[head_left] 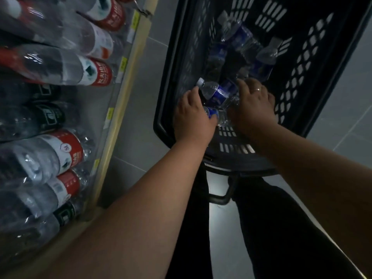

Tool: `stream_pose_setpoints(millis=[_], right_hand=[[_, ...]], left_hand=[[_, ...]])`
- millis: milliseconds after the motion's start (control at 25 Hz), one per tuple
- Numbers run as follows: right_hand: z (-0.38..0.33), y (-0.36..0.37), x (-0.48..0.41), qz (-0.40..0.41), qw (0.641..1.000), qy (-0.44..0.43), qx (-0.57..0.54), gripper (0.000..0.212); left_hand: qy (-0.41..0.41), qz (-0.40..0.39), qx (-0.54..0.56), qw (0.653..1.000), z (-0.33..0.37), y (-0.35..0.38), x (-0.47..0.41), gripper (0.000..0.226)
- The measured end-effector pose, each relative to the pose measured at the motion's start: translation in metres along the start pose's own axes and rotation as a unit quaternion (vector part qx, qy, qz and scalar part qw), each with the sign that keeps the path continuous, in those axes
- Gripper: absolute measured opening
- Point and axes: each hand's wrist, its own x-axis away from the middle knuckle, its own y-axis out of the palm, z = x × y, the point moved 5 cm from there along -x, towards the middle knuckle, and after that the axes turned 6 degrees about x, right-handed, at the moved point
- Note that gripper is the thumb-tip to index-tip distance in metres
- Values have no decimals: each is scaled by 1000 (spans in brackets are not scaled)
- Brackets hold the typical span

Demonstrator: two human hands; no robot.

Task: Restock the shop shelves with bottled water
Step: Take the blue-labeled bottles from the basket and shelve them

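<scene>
A black slotted plastic basket point(314, 63) stands on the floor and holds several small water bottles with blue labels. Both my hands reach into its near end. My left hand point(192, 115) is closed around a blue-labelled bottle point(216, 115) lying low in the basket. My right hand point(254, 103), with a ring on one finger, grips the base end of another blue-labelled bottle point(216, 91), whose white cap points left. More bottles point(241, 37) lie further back in the basket.
On the left a shelf point(120, 93) with a pale front rail and yellow price tags holds large bottles with red and dark labels point(66, 152). Grey floor tiles point(145, 63) separate shelf and basket. My dark-trousered legs and the basket handle point(223, 196) are below.
</scene>
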Motion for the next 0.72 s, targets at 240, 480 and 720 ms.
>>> stream_pose_setpoints(millis=[240,480,720], right_hand=[[-1,78,-70,-45,999,-7,-29,85],[-5,110,-91,-63,996,-7,-60,80],[3,79,-77,-19,979,26,-203,71]], left_hand=[[14,8,8,1000,-13,34,-43,82],[4,11,-24,1000,-17,46,-42,83],[-16,9,-21,1000,-12,42,-36,79]])
